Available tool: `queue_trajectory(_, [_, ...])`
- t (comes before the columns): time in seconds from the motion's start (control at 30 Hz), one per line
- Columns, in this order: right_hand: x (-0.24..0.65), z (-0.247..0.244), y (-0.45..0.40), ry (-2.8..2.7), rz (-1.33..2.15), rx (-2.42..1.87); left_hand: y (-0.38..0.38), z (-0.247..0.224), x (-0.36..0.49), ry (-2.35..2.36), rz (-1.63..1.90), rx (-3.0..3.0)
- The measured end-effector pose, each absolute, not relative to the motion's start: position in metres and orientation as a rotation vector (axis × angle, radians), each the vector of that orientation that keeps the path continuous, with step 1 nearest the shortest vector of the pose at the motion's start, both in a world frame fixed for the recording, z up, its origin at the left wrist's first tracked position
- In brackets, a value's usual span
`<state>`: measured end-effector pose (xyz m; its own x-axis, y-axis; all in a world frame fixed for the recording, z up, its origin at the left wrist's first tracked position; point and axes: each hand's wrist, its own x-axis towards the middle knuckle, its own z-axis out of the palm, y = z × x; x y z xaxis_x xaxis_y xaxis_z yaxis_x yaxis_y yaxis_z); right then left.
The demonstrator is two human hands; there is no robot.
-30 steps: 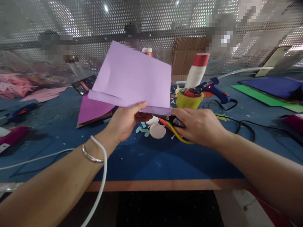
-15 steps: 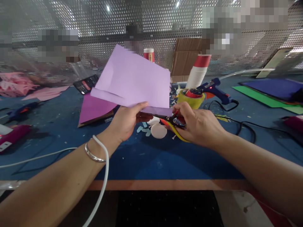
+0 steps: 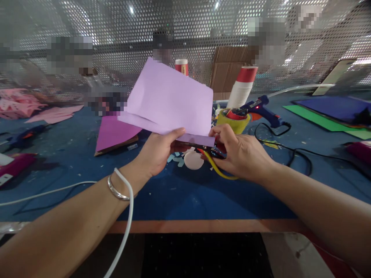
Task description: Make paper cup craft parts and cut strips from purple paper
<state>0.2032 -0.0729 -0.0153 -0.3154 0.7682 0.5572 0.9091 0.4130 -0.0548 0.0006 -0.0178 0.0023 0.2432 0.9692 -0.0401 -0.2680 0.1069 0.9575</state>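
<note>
A sheet of light purple paper (image 3: 174, 100) is held up over the table, with a narrow flap along its lower edge. My left hand (image 3: 158, 152) pinches that edge, thumb on top and fingers beneath. My right hand (image 3: 242, 152) is closed around a pair of scissors (image 3: 206, 148), whose dark blades lie along the paper's lower edge, partly hidden by it. A yellow strip (image 3: 217, 170) hangs below the scissors. Beneath, a pale paper disc (image 3: 194, 160) and light blue scraps (image 3: 177, 159) lie on the blue table (image 3: 174, 197).
Behind my right hand stand a yellow roll (image 3: 233, 120), a stack of paper cups (image 3: 242, 87) and a blue glue gun (image 3: 265, 110) with a black cord. Darker purple paper (image 3: 116, 133) lies at left, pink paper (image 3: 52, 114) farther left. Green sheets (image 3: 315, 120) are at right.
The light purple sheet and my left hand have shifted slightly right and down. The scissor blades have come closer together, now lying along the paper's lower edge.
</note>
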Motion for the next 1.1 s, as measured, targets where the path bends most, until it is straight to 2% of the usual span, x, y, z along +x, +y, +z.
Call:
queue_trajectory(0.8, [0.2006, -0.0156, -0.0745, -2.161, -0.429, -1.421, -0.0234, 0.0043, 0.0031, 0.836, 1.113, 1.054])
queue_trajectory(1.1, [0.2034, -0.0207, -0.0731, -2.196, -0.706, -1.347, -0.0241, 0.0043, 0.0035, 0.867, 1.097, 1.030])
